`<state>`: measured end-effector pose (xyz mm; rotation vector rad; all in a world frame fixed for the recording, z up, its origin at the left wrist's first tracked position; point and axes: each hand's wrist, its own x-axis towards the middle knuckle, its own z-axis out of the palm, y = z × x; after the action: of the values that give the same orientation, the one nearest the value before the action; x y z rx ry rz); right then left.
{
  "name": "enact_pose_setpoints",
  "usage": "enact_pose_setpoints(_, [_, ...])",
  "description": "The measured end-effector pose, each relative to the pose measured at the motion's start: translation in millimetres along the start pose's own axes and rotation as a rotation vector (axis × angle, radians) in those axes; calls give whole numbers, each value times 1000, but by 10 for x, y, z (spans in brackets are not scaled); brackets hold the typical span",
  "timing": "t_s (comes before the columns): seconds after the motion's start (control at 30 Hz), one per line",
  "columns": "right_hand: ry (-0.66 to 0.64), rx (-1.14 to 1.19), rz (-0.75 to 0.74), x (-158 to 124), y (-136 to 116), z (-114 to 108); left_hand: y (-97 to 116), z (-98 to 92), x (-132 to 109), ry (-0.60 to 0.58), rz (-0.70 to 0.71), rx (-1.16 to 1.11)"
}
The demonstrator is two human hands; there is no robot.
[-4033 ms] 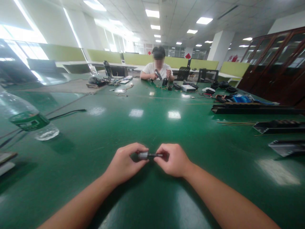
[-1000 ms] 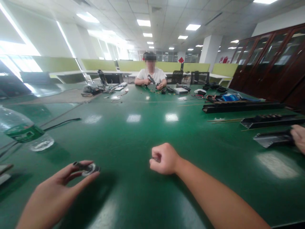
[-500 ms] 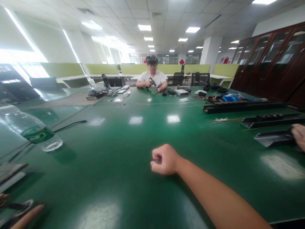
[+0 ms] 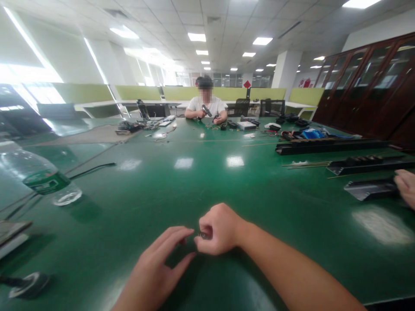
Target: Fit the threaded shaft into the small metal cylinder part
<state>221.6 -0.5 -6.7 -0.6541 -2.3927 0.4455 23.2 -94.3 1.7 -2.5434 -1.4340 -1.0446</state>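
Note:
My right hand [image 4: 218,231] is closed in a loose fist over the green table [image 4: 181,194]. Small dark metal pieces [image 4: 204,235] peek out between its thumb and curled fingers; their kind is too small to make out. My left hand [image 4: 158,263] is just left of it, thumb and fingers apart, with nothing visible between them. Its fingertips come close to the right hand's fingers. At the lower left lies a round dark object with a pale rim [image 4: 30,285], blurred, joined to a dark shaft.
A water bottle [image 4: 48,181] lies tilted at the left. Black metal channels [image 4: 330,146] and thin rods line the right, where another person's hand [image 4: 405,188] touches one channel. Across the table, a person [image 4: 207,108] holds a power drill [image 4: 206,111] among scattered parts.
My left hand has come from the lower left, away from the round dark object, over to my right hand. My right hand is slightly lower and nearer, still closed.

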Motion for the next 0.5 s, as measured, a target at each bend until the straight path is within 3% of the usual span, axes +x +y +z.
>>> enact_pose_setpoints(0.13, [-59,-29,-34,7,-56,-6,133,135,122,33,-5,-47])
enact_pose_setpoints(0.3, [-132,-55,-55,18,-118,-42,232,70,117,95,42,-9])
enact_pose_setpoints(0.4, [-200,-64,-74,25,-167,-64,280,30,103,48,69,-8])
enact_pose_setpoints(0.5, [-250,-31,-53,27,-190,-87,180,-86,13,48,0,10])
